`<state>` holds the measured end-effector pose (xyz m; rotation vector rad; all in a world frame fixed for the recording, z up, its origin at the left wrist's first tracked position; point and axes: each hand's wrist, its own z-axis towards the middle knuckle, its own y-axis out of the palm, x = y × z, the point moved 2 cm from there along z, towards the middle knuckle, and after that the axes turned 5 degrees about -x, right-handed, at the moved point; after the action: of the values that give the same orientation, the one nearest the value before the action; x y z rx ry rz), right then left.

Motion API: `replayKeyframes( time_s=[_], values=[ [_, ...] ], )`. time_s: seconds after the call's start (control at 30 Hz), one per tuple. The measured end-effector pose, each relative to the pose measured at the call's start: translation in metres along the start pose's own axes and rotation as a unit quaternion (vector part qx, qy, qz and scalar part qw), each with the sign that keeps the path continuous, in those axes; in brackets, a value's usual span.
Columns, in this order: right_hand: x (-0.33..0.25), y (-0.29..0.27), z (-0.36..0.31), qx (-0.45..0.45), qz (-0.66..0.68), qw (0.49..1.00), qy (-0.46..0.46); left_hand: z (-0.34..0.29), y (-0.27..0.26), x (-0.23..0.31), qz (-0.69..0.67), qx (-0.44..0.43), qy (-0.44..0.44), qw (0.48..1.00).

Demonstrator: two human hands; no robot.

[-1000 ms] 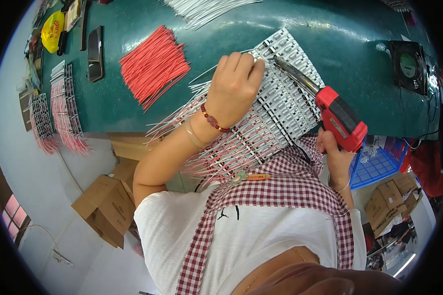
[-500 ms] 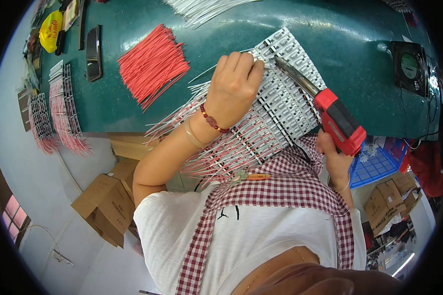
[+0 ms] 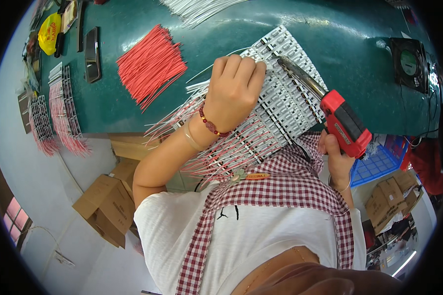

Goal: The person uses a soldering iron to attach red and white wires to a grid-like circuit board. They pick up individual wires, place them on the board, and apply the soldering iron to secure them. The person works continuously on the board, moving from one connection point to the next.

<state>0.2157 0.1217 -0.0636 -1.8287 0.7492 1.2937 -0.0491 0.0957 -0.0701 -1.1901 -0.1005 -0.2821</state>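
My left hand (image 3: pixel 234 91) is closed in a pinch over a panel of small white modules (image 3: pixel 284 46); a white wire seems to be in its fingertips, which are partly hidden. My right hand (image 3: pixel 337 160) grips a red and black soldering gun (image 3: pixel 348 123), its dark metal tip touching or just above the panel beside my left fingertips. Rows of red and white wires (image 3: pixel 226 157) trail from the panel's near left part. Loose ends of white wire stick out on the left of my left hand.
A pile of red wires (image 3: pixel 151 66) lies on the green table (image 3: pixel 354 64), with white wires (image 3: pixel 202 10) behind. Wired panels (image 3: pixel 64 101) hang over the left edge near a phone (image 3: pixel 92 54). A black fan-like device (image 3: pixel 409 65) stands right; a blue basket (image 3: pixel 379 164) sits below.
The soldering gun's handle and my right hand have shifted slightly right, with the tip still near my left fingertips. My left hand has moved slightly and stays pinched.
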Motion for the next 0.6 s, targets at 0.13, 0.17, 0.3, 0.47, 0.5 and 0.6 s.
replayKeyframes(
  time_s=[0.13, 0.17, 0.3, 0.47, 0.5, 0.6],
  values=[
    [0.0037, -0.0064, -0.0059, -0.009, 0.048, 0.997, 0.06, -0.0042, 0.0033, 0.0039, -0.007, -0.013, -0.004, 1.0],
    [0.0042, -0.0076, -0.0067, -0.015, 0.077, 0.993, 0.088, -0.0051, 0.0048, 0.0034, -0.012, -0.023, -0.007, 1.0],
    [0.0105, -0.0078, -0.009, -0.013, 0.058, 0.995, 0.076, -0.0051, 0.0051, 0.0032, -0.019, -0.042, -0.014, 0.999],
    [0.0107, -0.0067, -0.0075, -0.032, 0.025, 0.996, 0.076, -0.0049, 0.0063, 0.0032, -0.027, -0.044, -0.014, 0.999],
    [0.0096, -0.0067, -0.0075, -0.033, 0.026, 0.996, 0.078, -0.0047, 0.0066, 0.0036, -0.028, -0.042, -0.014, 0.999],
    [0.0053, -0.0061, -0.0078, -0.028, 0.046, 0.995, 0.084, -0.0043, 0.007, 0.0042, -0.03, -0.042, -0.016, 0.999]
  ],
)
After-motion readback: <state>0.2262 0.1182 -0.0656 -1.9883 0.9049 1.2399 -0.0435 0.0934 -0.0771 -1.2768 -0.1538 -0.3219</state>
